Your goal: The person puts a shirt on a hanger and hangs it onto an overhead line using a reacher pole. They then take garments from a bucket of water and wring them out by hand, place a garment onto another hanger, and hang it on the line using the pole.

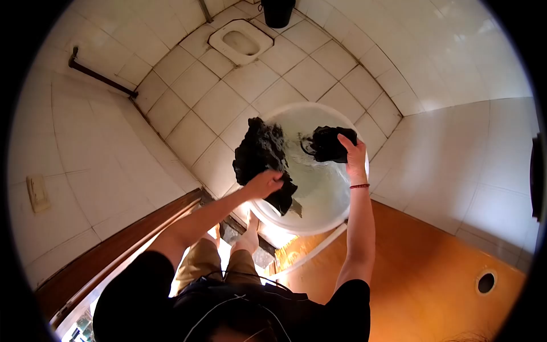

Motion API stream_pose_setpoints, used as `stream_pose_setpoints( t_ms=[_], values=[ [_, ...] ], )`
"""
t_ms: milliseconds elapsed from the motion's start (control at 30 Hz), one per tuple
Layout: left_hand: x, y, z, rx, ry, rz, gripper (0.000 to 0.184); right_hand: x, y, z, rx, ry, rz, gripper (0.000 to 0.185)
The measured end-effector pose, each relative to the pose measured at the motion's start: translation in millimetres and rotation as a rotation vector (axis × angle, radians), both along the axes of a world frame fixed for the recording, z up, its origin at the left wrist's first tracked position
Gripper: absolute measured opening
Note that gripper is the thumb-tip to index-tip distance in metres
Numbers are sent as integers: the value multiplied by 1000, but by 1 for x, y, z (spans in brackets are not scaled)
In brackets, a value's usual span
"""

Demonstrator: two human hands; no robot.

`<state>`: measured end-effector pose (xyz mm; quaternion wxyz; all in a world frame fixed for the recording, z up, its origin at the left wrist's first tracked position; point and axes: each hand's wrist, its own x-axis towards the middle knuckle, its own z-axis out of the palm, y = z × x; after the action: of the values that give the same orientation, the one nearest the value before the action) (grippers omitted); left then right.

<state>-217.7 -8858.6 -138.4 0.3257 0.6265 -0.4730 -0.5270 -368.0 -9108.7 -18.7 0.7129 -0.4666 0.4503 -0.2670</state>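
A round white tub (309,229) of cloudy water (319,196) stands on the pale tiled floor (219,105); its near right rim comes up against the orange area (410,256) on the right. The left hand (265,185) is clamped, fingers curled, on the near part of a larger black cloth bundle (256,151); that bundle lies across the tub's left rim, partly outside it and partly over the water. The right hand (354,153) is clamped on a smaller black cloth bundle (330,143), thumb on top, over the right part of the tub, inside the rim; a thin dark loop trails from it towards the middle. The hands are well apart, with open water between the bundles and more towards the near rim; whether the two bundles are one piece, I cannot tell.

Beyond the far rim, bare tiles run up to the squat toilet (241,42) and the black bucket (277,12); the right wall (450,154) stands close to the tub's right side, leaving a narrower strip of tiles; a pale hose (310,253) curves from the near rim towards the person's legs (246,239); any writing on the bucket is too dark to read.
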Motion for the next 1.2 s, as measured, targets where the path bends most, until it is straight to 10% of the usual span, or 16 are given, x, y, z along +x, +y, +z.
stream_pose_setpoints(
  t_ms=[233, 367, 633, 833, 933, 1100, 1200],
  values=[
    [-17, -133, 78, 555, 1056, 532, 60, -33, 30, 91, -128, -97, 210, 27],
    [-31, -172, 97, 64, 1192, 526, 24, -60, 43, 82, -172, 47, 234, 21],
    [-10, -192, 202, -200, 480, 402, 19, -92, 36, 43, -227, 217, 38, 23],
    [-25, -191, 254, -263, 629, 422, 17, -84, 30, 70, -1117, 692, -446, 21],
    [-30, -190, 273, -282, 769, 487, 14, -65, 56, 51, -683, 553, -263, 18],
    [-18, -177, 297, -353, 670, 438, 18, 0, 105, -3, -383, 367, 139, 75],
    [-11, -170, 308, -309, 644, 459, 17, 48, 104, -74, -482, 240, -22, 44]
  ],
)
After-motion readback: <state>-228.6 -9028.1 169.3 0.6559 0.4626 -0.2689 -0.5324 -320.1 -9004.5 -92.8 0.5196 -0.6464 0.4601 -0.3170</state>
